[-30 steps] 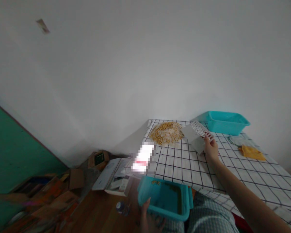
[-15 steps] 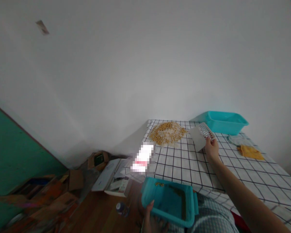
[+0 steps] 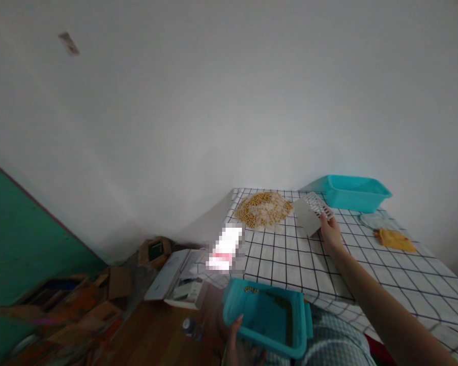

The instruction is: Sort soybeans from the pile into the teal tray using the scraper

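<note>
My right hand [image 3: 331, 234] reaches over the checked tablecloth [image 3: 290, 254] and grips a white slotted scoop [image 3: 311, 213] by its near edge. The scoop stands just right of a heap of yellow beans [image 3: 264, 209] at the table's far left corner. Below the table's front edge, my left hand [image 3: 239, 345] holds a turquoise plastic tub [image 3: 267, 317] by its near left corner, on my lap. A few beans lie in the tub's far corner.
A second turquoise tub [image 3: 354, 192] stands at the back of the table, with a yellow cloth [image 3: 396, 239] beside it. Cardboard boxes [image 3: 114, 280], papers [image 3: 179, 279] and a bottle [image 3: 193, 328] lie on the wooden floor at the left. A white wall rises behind.
The scoop in my right hand has shifted slightly left toward the bean heap. The tub in my left hand has moved a little right and stays under the table edge.
</note>
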